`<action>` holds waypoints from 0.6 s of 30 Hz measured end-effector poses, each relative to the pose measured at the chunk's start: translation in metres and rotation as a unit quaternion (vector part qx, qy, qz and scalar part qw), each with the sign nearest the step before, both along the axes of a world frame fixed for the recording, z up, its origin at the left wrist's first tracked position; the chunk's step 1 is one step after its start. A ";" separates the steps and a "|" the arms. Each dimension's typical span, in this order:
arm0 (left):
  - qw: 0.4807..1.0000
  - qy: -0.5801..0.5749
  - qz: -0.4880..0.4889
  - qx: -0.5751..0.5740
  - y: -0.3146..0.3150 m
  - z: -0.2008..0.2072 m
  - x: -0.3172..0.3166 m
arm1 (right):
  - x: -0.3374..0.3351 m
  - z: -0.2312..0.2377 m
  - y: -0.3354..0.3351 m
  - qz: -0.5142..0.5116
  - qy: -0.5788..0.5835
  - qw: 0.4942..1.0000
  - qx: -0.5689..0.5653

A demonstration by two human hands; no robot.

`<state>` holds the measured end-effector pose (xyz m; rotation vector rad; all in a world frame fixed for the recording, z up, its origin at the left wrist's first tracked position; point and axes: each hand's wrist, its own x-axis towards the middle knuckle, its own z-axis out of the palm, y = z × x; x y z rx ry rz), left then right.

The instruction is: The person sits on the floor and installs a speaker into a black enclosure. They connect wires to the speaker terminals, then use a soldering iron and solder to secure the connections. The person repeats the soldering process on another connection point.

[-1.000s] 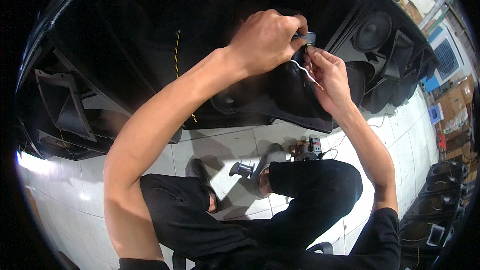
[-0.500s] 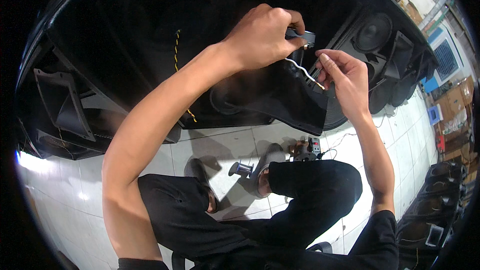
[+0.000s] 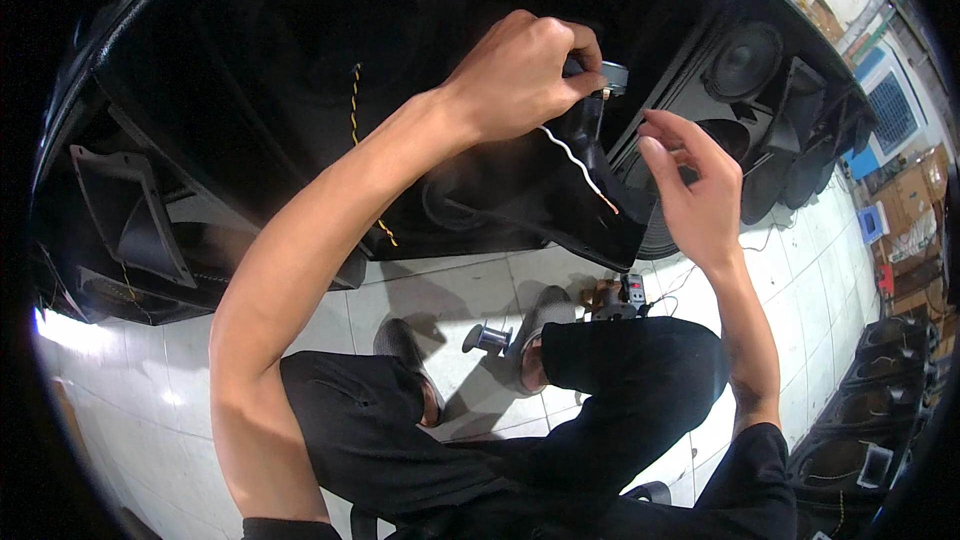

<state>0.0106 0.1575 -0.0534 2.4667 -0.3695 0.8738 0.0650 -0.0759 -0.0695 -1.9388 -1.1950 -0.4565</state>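
Observation:
My left hand [image 3: 525, 75] is closed around a round grey metal part [image 3: 616, 78] with a small terminal on its side, likely a compression driver. Below that hand a twisted white wire [image 3: 578, 162] hangs down, its bare coppery end free; whether the fingers also grip it is hidden. My right hand [image 3: 705, 190] is a short way to the right, thumb and fingers parted, touching nothing. Behind both hands stands a large black speaker cabinet [image 3: 210, 70]. A twisted yellow-and-black wire [image 3: 354, 100] comes out of it and passes behind my left forearm.
On the tiled floor between my feet lies a spool of thin wire [image 3: 490, 338]. A power socket block [image 3: 633, 288] stands by my right knee. A black horn [image 3: 125, 210] is at the left, a speaker cone [image 3: 745, 62] at the right. Cardboard boxes [image 3: 915, 205] line the far right.
My right hand has drawn back slightly from the white wire, and its fingers have spread apart. The wire's free end has swung left and lower. My left hand still grips the grey part.

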 end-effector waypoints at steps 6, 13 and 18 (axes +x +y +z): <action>1.000 0.026 0.017 0.002 0.002 0.004 -0.004 | -0.009 -0.009 -0.026 -0.007 0.046 0.999 -0.012; 0.998 0.047 0.032 0.012 -0.003 0.011 -0.005 | -0.016 -0.012 -0.037 -0.008 0.043 0.999 0.018; 0.998 -0.040 0.054 0.017 0.003 0.018 -0.014 | -0.015 -0.020 -0.053 -0.042 0.017 0.998 0.037</action>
